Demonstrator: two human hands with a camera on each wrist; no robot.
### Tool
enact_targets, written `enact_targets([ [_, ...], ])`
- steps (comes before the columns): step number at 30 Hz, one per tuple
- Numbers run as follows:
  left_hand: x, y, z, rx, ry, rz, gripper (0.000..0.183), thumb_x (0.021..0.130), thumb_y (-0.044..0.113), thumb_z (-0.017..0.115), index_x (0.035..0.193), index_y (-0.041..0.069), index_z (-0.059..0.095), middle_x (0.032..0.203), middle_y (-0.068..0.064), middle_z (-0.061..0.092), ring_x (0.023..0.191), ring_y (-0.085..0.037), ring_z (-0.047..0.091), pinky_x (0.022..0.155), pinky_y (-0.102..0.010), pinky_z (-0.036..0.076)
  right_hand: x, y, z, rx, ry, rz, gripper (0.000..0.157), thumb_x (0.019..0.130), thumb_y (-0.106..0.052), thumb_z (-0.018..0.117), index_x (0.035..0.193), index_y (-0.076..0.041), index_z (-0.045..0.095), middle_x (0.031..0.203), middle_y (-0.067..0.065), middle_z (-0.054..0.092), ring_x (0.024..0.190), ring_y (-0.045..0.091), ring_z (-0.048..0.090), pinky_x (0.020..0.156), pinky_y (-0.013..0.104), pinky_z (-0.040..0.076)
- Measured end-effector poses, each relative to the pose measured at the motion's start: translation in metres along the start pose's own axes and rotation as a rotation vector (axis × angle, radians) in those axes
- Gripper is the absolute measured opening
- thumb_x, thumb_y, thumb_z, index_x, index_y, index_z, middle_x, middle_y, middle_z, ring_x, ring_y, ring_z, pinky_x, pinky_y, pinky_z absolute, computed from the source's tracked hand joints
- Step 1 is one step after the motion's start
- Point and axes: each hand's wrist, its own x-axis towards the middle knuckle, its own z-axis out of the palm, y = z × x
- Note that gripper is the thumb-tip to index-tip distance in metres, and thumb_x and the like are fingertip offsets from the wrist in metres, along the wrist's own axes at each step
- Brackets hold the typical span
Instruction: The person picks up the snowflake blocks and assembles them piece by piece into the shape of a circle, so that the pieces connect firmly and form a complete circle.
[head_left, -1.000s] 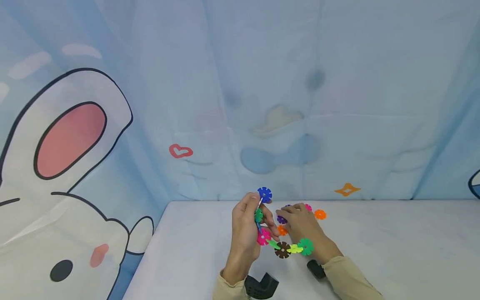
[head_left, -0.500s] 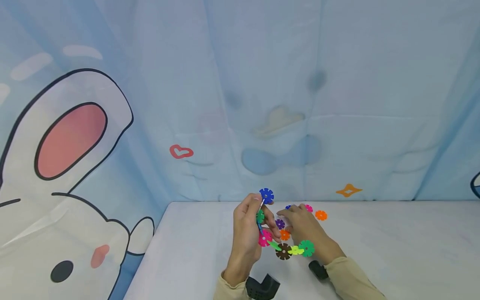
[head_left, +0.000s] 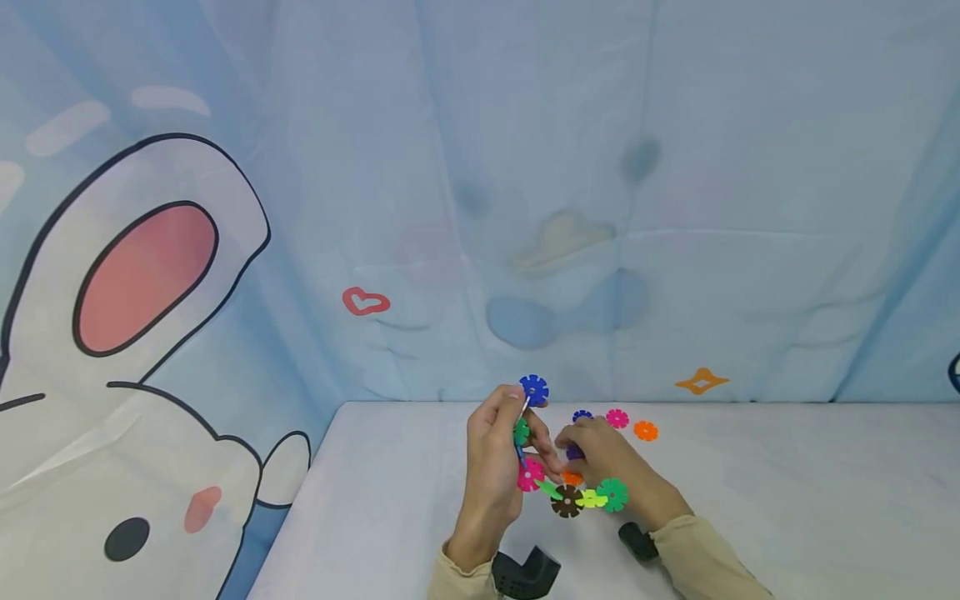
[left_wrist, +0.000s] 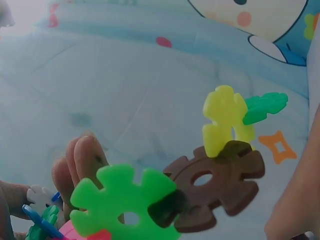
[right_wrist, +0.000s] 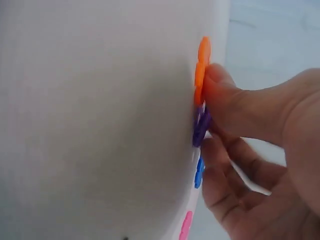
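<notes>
Linked discs (head_left: 567,502) are pinched in the partly curled left hand (head_left: 492,454).

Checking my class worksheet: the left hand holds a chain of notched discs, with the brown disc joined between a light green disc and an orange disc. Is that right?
Not quite: the brown disc is joined between the light green disc and a yellow disc, not orange, as the left wrist view shows. The left hand does hold the chain.
</notes>
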Motion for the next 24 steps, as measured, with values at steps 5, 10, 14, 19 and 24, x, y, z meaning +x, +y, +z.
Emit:
enact_targets([
  [5,0.000,0.000,0.001,0.011,0.003,-0.003,0.035,0.116,0.030,0.041,0.102,0.003,0.058,0.063,0.001,0.057,0.045,-0.010,0.064,0.045,-0.030,0.059,0.000,0.002,-0.005,0.044,-0.017,0.093,0.022,0.083,-0.010,0.090,0.096,-0.009,0.073,0.087,0.000,0.061,0.083,0.016,0.056,0.076,0.034,0.058],
  [10,0.000,0.000,0.002,0.007,0.009,-0.011,0.034,0.116,0.030,0.041,0.098,0.005,0.056,0.062,0.001,0.056,0.044,-0.010,0.063,0.046,-0.030,0.060,-0.002,0.007,-0.019,0.121,0.029,0.079,0.025,0.083,-0.016,0.092,0.082,-0.013,0.067,0.073,-0.005,0.058,0.069,0.012,0.051,0.062,0.024,0.049],
  [14,0.001,0.001,0.003,-0.007,0.014,-0.022,0.034,0.116,0.032,0.041,0.095,0.008,0.053,0.062,0.002,0.057,0.044,-0.010,0.063,0.046,-0.030,0.060,-0.007,0.007,-0.042,0.223,0.178,0.036,0.024,0.084,-0.020,0.092,0.081,-0.013,0.069,0.070,-0.005,0.063,0.060,0.010,0.056,0.054,0.021,0.050],
  [19,0.000,0.001,0.004,-0.020,0.011,-0.018,0.033,0.116,0.032,0.041,0.096,0.008,0.052,0.061,0.002,0.057,0.045,-0.010,0.065,0.046,-0.030,0.060,-0.018,-0.011,-0.080,0.391,0.384,-0.025,0.011,0.092,-0.015,0.084,0.097,-0.009,0.076,0.084,0.005,0.077,0.063,0.008,0.071,0.059,0.023,0.061],
  [24,0.000,0.001,0.005,-0.029,-0.002,-0.001,0.035,0.116,0.034,0.041,0.098,0.006,0.053,0.060,0.003,0.059,0.045,-0.009,0.066,0.046,-0.031,0.061,-0.032,-0.033,-0.108,0.526,0.455,-0.111,0.016,0.100,-0.006,0.073,0.115,-0.003,0.076,0.102,0.013,0.078,0.081,0.004,0.077,0.076,0.017,0.064],
])
